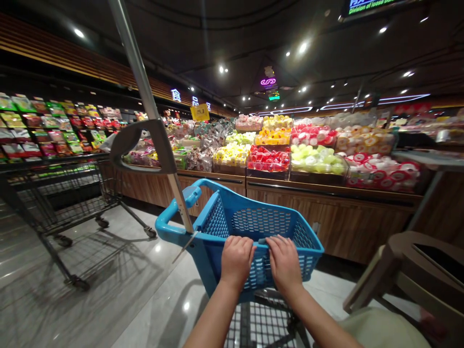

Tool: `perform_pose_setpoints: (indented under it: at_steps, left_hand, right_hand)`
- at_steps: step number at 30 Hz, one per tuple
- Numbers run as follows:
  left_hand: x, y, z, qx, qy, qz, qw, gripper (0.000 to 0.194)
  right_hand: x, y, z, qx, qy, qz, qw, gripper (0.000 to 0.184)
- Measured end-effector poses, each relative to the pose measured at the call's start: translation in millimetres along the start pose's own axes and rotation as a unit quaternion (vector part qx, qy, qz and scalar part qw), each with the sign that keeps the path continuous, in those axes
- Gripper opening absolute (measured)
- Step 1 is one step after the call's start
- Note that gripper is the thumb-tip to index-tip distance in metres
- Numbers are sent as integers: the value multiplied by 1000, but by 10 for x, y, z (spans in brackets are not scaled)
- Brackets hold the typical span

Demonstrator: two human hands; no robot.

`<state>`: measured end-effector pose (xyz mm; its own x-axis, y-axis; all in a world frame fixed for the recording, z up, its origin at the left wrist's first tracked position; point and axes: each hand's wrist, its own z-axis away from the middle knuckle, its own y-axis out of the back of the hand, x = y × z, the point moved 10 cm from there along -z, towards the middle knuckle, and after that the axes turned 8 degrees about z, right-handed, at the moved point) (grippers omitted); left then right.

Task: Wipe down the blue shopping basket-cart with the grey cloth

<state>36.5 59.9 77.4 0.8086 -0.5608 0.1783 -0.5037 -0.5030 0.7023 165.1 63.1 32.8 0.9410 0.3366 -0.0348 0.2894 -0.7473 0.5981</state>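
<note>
A blue plastic shopping basket with slotted walls sits on a wheeled cart frame in front of me. My left hand is closed over its near rim, fingers curled inward. Just to the right, my right hand grips the same rim. A small grey-blue piece shows by the right fingertips; I cannot tell whether it belongs to the basket. From the basket's left end a metal pole rises, bearing a dark grey loop handle. The fingertips inside the rim are partly hidden.
A wood-fronted counter behind the basket displays bins of colourful wrapped sweets. To the left stands a black wire shopping cart, with packaged-goods shelves beyond. A brown stool with a dark flat object on it is close on the right.
</note>
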Motion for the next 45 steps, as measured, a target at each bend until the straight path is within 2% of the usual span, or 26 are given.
perform_pose_setpoints:
  at_steps: [5,9,16,22,29,31,36,39,42,45]
  left_hand:
    - [-25,45,-1,0,-22,0,1000,19]
    - [-22,53,2,-4,-26,0,1000,18]
    - [22,65,4,0,-27,-3,1000,17]
    - [63,18,-7,9,-7,-6,1000,16]
    - [9,-32,-63,15,13,-21,1000,15]
    - [-27,-41,-82,12,19,-25,999,14]
    - [-127,-26,-115,7,26,-36,999,12]
    - [-193,1,-132,6,16,-39,999,12]
    - [-281,18,-148,-1,7,-41,999,12]
    - [-362,22,-155,-9,7,-44,999,13]
  right_hand:
    - [83,26,38,-25,69,1,997,36]
    - [341,64,143,-24,93,13,995,37]
    - [1050,143,390,-6,31,28,999,38]
    - [1224,94,373,17,-14,10,1000,34]
    - [1133,-34,184,13,-52,14,998,31]
    - [969,-63,110,13,-55,11,998,31]
    - [305,-185,-80,3,-20,-11,1000,34]
    - [75,-226,-148,3,6,-15,1000,37]
    - [41,-267,-151,-15,62,-18,998,40]
    - [210,-277,-87,-24,97,-15,995,40]
